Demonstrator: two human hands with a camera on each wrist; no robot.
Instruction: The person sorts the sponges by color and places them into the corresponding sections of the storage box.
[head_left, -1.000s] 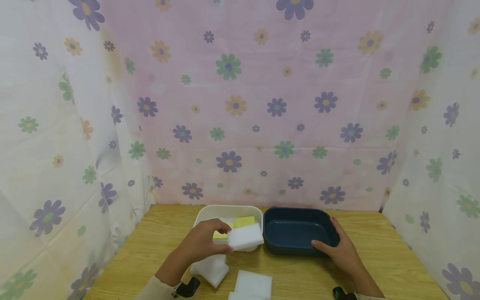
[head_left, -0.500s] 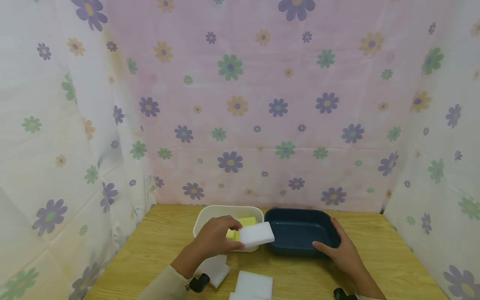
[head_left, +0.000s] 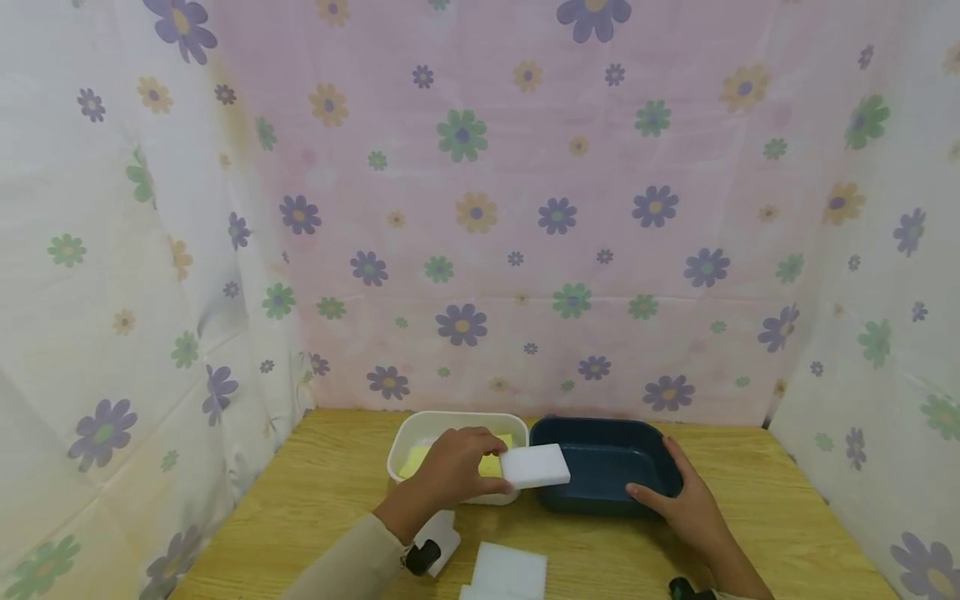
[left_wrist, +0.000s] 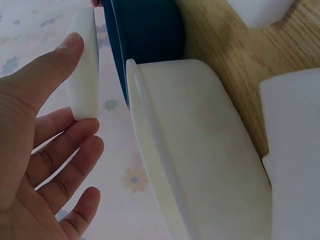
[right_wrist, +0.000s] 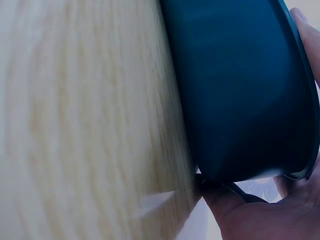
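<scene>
My left hand (head_left: 461, 467) pinches a white sponge block (head_left: 536, 466) between thumb and fingers. In the left wrist view the sponge (left_wrist: 84, 70) stands edge-on, and the lower fingers spread away from it. The sponge hovers between the white container (head_left: 431, 422) and the dark blue container (head_left: 592, 497), overlapping the blue one's left rim in the head view. Yellow sponges (head_left: 414, 460) lie in the white container, partly hidden by my left hand. My right hand (head_left: 686, 500) grips the blue container's right end, thumb at the front rim. No objects show inside the blue container.
More white sponge blocks (head_left: 510, 569) lie on the wooden table (head_left: 750, 483) near the front, one of them (head_left: 441, 533) partly behind my left wrist. Flowered cloth (head_left: 525, 250) stands behind and at both sides.
My left hand has moved right with the white sponge, from above the white container to the blue container's left rim. My right hand has kept its hold on the blue container.
</scene>
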